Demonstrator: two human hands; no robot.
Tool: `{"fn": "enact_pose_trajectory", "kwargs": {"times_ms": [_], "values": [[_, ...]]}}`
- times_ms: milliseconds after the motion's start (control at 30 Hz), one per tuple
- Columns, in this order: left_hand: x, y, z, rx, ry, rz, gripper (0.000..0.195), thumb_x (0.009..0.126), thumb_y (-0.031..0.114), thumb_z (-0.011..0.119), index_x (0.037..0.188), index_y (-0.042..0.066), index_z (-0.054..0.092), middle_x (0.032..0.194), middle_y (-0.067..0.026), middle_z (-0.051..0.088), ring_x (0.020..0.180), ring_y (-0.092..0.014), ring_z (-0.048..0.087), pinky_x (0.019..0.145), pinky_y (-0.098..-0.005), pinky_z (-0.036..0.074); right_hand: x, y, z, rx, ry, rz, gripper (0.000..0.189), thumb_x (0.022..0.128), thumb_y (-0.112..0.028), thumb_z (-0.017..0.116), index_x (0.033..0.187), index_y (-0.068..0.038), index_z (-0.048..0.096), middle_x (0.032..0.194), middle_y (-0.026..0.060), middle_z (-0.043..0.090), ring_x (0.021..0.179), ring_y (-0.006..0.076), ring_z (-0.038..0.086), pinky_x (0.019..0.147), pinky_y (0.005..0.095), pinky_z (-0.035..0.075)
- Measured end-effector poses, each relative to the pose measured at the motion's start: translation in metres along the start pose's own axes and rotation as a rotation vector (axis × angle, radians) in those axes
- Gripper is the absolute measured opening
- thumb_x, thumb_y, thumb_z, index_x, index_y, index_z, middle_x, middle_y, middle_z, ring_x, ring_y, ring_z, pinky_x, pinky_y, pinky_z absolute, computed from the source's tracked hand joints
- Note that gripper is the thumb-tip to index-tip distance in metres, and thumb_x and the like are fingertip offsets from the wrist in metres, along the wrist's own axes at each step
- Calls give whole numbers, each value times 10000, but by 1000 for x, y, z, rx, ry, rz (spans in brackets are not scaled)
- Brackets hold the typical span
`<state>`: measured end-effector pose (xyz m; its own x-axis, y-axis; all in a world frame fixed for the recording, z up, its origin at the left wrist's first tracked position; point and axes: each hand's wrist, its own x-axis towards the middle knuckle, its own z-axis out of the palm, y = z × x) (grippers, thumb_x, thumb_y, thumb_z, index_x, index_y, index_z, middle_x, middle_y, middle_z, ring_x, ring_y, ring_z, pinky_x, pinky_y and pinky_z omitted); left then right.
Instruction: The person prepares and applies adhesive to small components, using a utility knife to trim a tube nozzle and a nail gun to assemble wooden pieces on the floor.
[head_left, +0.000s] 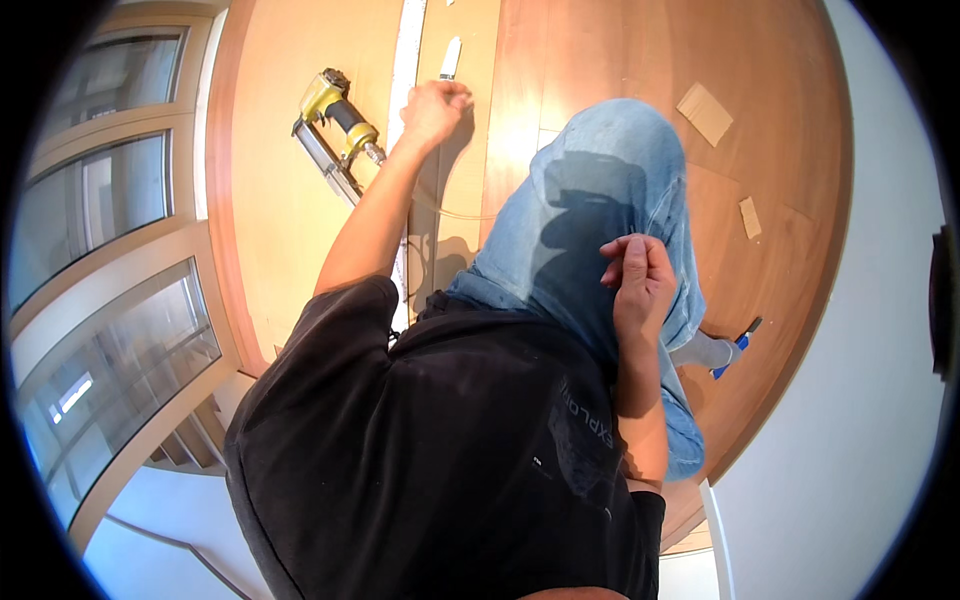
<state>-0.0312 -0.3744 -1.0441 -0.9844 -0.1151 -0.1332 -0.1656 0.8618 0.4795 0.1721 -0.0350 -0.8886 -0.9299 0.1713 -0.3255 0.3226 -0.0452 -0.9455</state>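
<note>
My left hand (436, 112) reaches out over the floor with its fingers curled, beside a long white strip (407, 45). Just beyond its fingers lies a slim white tube-like object (451, 56) with a dark band at its near end; whether the fingers touch it is hard to see. Left of that hand, a yellow and black pneumatic nail gun (345, 124) lies on its side. My right hand (641, 285) is raised above my jeans-clad leg (600, 142), thumb and fingertips drawn together. Anything small pinched there cannot be made out.
A thin air hose (457, 216) runs from near the nail gun towards my leg. Cardboard scraps (705, 114) lie on the wood floor (780, 172). By my foot is a blue-handled tool (739, 350). Glazed panels (127, 187) stand left, a white wall (862, 330) right.
</note>
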Motion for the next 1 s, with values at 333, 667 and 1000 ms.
{"fn": "enact_pose_trajectory", "kwargs": {"times_ms": [333, 667, 1000], "values": [[81, 17, -7, 308, -52, 22, 406, 990, 402, 679, 1206, 58, 690, 1145, -184, 745, 1074, -395, 702, 913, -509, 546, -17, -28, 1, -597, 23, -146, 134, 980, -148, 706, 1034, -34, 751, 904, 156, 723, 759, 286, 704, 715, 345, 549], [25, 44, 0, -399, -90, 215, 352, 1087, 184, 559, 1359, -38, 532, 1149, -185, 730, 1097, -255, 714, 962, -370, 537, -25, -20, -31, -653, 35, -47, 173, 1035, -169, 618, 1022, -18, 702, 910, 178, 712, 804, 361, 696, 752, 391, 548], [52, -3, 0, 62, -48, 356, 367, 970, 207, 713, 1281, 25, 645, 1178, -174, 715, 1075, -317, 690, 978, -432, 536, -26, -14, -26, -602, 68, -88, 187, 1017, -173, 664, 1009, 6, 719, 929, 174, 716, 826, 327, 696, 780, 366, 542]]}}
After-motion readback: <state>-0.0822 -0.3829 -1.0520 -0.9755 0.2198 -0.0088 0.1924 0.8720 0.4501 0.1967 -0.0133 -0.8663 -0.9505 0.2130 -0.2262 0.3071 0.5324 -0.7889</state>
